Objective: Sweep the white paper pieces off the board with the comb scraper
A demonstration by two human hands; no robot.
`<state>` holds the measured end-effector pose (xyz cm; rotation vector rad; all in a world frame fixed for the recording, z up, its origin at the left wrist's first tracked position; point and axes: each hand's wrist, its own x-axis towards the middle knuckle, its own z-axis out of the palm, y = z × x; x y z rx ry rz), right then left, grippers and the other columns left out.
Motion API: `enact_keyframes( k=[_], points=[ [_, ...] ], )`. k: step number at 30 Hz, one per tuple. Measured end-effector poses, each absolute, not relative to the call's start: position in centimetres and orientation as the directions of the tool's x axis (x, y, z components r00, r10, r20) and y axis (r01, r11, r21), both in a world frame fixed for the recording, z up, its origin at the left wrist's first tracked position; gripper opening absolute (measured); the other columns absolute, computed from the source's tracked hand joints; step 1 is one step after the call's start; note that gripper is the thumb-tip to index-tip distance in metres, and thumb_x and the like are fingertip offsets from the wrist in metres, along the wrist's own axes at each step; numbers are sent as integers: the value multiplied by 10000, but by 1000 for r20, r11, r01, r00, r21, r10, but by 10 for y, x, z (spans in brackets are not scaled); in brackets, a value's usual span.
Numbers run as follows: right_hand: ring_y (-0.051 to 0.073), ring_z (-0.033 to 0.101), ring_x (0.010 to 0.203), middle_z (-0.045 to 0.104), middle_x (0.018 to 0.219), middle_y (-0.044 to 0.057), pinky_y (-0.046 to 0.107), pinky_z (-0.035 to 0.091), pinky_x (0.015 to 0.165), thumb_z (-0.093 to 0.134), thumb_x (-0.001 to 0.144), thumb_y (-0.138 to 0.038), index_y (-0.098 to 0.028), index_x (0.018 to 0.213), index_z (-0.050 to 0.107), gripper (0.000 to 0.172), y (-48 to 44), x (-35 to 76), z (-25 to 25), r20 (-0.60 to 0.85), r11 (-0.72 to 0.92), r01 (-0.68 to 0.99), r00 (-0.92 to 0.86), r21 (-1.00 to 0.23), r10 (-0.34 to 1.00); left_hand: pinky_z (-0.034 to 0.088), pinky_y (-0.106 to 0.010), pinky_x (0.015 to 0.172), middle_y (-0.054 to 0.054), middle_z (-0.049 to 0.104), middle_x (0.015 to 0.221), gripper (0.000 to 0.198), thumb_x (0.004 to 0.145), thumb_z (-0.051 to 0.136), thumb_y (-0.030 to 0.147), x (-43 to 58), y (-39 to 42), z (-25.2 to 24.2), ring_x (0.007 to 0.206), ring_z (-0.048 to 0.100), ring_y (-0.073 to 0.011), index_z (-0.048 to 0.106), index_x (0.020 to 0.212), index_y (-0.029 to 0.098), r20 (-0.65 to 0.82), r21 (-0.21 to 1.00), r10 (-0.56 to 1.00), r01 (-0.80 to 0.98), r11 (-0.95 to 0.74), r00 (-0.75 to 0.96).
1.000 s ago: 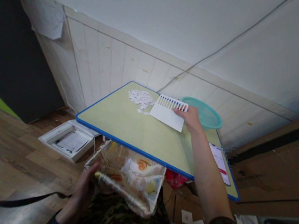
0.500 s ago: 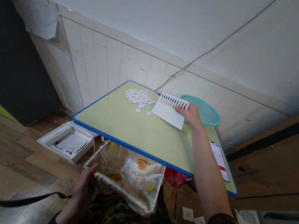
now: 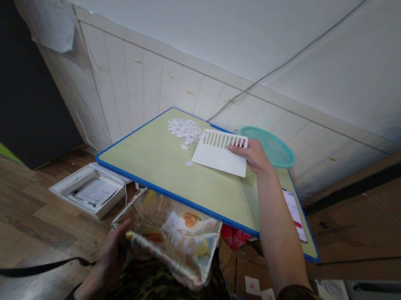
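My right hand [image 3: 256, 155] grips the right edge of a flat white panel [image 3: 220, 158] with a row of slots along its far side, thumb on top. The panel is tilted low over the table [image 3: 151, 167]. To its left lies a heap of small white paper pieces [image 3: 183, 129], and one loose piece [image 3: 189, 163] rests beside the panel's near left corner. Below the table's front edge, my left hand [image 3: 111, 253] is closed on the rim of a fruit-printed cloth bag [image 3: 188, 220] that stands open. White pieces [image 3: 175, 223] show inside it.
A turquoise plastic basin [image 3: 276, 150] stands at the table's far right, by the wall. A phone [image 3: 295, 213] lies near the right edge. On the floor are a white box [image 3: 88, 190] to the left and cardboard [image 3: 243, 261] to the right.
My right hand has brought the white panel slightly left and nearer to me, turning it a little. The loose paper piece has shifted nearer and left. My left hand and the bag stay put.
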<state>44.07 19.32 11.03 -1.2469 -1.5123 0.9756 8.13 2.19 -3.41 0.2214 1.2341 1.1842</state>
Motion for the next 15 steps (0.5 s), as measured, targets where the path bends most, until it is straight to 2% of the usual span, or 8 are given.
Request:
enact_keyframes(
  k=[8,12,15],
  points=[
    [230,677,732,751,898,95,346,539,652,850,558,-395,-153,861,745,402,191,449,116,98,122,304,-92,-945,991,592,-367,664,-56,783,760,185,691,701,270,79,20,-35,805,739,-301,752,844,179,-605,698,782,-574,428,-153],
    [247,682,763,749,947,106,370,550,669,858,540,-396,-157,908,741,454,195,459,115,149,138,301,14,-944,989,589,-358,658,-67,779,745,161,707,692,265,80,21,-35,820,735,-306,746,818,162,-619,699,768,-563,442,-166],
    [253,679,780,746,964,111,383,554,685,849,550,-428,-154,918,740,472,195,459,113,194,177,321,22,-930,981,585,-341,654,-59,773,732,157,715,687,254,80,20,-33,800,734,-285,733,825,151,-626,700,760,-557,447,-177]
  ],
)
